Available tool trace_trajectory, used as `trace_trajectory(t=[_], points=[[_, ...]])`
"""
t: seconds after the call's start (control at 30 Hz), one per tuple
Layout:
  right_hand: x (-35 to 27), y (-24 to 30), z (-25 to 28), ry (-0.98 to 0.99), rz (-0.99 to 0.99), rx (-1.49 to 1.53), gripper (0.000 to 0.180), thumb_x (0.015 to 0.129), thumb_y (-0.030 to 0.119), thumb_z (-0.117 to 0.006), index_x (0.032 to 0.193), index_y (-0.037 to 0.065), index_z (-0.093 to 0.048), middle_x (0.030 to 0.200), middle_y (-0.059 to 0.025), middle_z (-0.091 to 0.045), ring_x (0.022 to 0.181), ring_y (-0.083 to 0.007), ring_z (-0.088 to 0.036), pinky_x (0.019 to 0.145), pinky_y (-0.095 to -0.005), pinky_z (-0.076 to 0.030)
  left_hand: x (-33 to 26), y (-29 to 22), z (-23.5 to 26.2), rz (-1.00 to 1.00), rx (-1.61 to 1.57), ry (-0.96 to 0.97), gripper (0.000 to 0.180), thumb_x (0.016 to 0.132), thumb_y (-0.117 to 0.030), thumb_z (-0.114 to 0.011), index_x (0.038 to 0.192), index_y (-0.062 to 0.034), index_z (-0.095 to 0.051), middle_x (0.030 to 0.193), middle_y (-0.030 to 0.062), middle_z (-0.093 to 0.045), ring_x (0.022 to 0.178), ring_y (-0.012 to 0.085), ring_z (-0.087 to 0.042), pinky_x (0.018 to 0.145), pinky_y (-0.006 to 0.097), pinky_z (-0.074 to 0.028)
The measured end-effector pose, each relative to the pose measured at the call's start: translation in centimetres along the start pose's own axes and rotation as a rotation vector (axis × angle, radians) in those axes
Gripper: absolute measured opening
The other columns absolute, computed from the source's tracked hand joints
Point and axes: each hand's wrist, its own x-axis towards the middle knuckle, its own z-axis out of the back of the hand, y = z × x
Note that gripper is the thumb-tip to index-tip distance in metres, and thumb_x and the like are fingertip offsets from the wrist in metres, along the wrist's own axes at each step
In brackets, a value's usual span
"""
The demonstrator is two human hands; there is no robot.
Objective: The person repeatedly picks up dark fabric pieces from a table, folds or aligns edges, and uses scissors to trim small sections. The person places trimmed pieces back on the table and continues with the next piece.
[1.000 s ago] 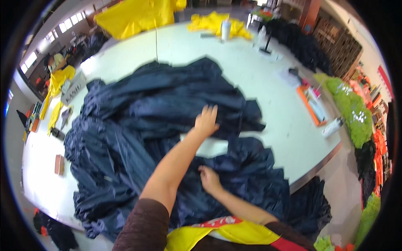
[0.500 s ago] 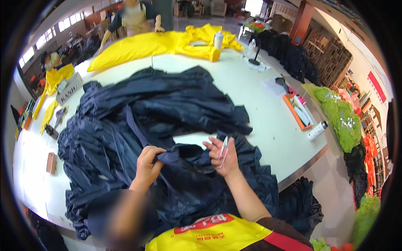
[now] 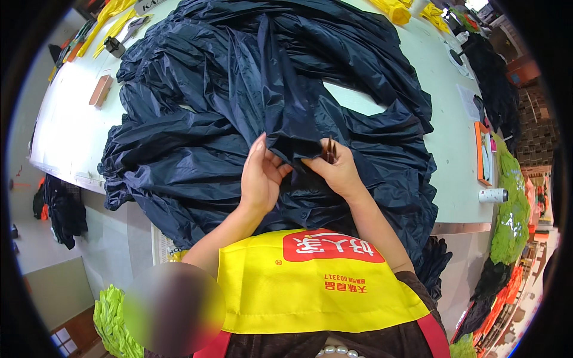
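Note:
A large heap of dark navy, shiny garments (image 3: 179, 140) covers much of the white table in front of me. Between my hands, the open end of a navy sleeve or hem (image 3: 292, 146) is held up close to my body. My left hand (image 3: 262, 179) grips this edge from the left, thumb pointing up along the fabric and fingers curled under. From the right, my right hand (image 3: 337, 170) pinches the same edge with thumb and finger. Small thread snips (image 3: 329, 149) sit in that right hand, their dark blades pointing up past the knuckles; the handles are hidden.
On the white table (image 3: 65, 128) lie a reddish-brown block (image 3: 101, 90) and a small black item (image 3: 114, 46). At right are an orange box (image 3: 483, 154) and a white bottle (image 3: 493, 196). Yellow cloth (image 3: 391, 9) lies far off; lime-green bundles (image 3: 512, 209) stand beyond the right edge.
The view has tilted down. My hands have come closer together and nearer my body. My right hand, earlier apart from the cloth with the snips, now pinches the navy edge too.

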Motion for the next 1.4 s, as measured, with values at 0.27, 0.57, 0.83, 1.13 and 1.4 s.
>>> trace_trajectory(t=[0.27, 0.57, 0.83, 1.13, 1.4], points=[[0.6, 1.5, -1.4, -0.185, -0.097, 0.166, 0.017, 0.081, 0.02, -0.066, 0.074, 0.01, -0.054, 0.058, 0.0052, -0.046, 0.046, -0.0019, -0.038, 0.042, -0.0176, -0.028, 0.3, 1.1, -0.6, -0.063, 0.48, 0.101, 0.021, 0.082, -0.007, -0.066, 0.097, -0.0038, -0.053, 0.088, -0.0011, -0.056, 0.08, 0.0054, -0.052, 0.072, 0.019, -0.042], [0.3, 2.7, 6.1, -0.514, 0.214, -0.232, 0.007, 0.077, 0.003, -0.061, 0.08, 0.005, -0.054, 0.065, 0.002, -0.05, 0.056, -0.0045, -0.045, 0.052, -0.0184, -0.038, -0.2, -1.9, -0.5, -0.796, 1.128, 0.027, 0.016, 0.066, 0.009, -0.062, 0.076, -0.0014, -0.055, 0.068, 0.0026, -0.053, 0.06, 0.009, -0.051, 0.054, 0.02, -0.04], [-2.3, 3.4, 7.0, -0.558, 0.368, -0.422, 0.025, 0.072, -0.005, -0.062, 0.096, 0.002, -0.059, 0.074, 0.0037, -0.051, 0.065, -0.0036, -0.045, 0.061, -0.0167, -0.038, -1.2, -4.7, 0.1, -0.956, 1.281, -0.077, 0.03, 0.068, 0.009, -0.059, 0.096, -0.0024, -0.058, 0.081, 0.0052, -0.051, 0.067, 0.0136, -0.051, 0.058, 0.024, -0.043], [-2.2, 1.7, 7.4, -0.407, 0.416, -0.315, 0.027, 0.078, -0.008, -0.051, 0.102, -0.001, -0.061, 0.089, -0.0003, -0.06, 0.072, -0.0041, -0.052, 0.069, -0.0166, -0.04, -1.5, -1.7, 2.9, -0.4, 1.138, -0.059, 0.057, 0.07, 0.005, -0.049, 0.126, -0.0032, -0.04, 0.121, 0.0093, -0.048, 0.112, 0.0197, -0.048, 0.099, 0.031, -0.032], [-1.7, 2.7, 6.8, -0.285, 0.426, -0.478, 0.017, 0.083, 0.0, -0.054, 0.099, 0.001, -0.062, 0.082, -0.0001, -0.054, 0.064, -0.0061, -0.044, 0.062, -0.018, -0.035, 1.8, -0.6, -4.5, -0.862, 1.718, 0.532, 0.044, 0.07, -0.011, -0.069, 0.113, -0.0048, -0.058, 0.116, 0.0153, -0.055, 0.118, 0.0314, -0.045, 0.1, 0.043, -0.034]])
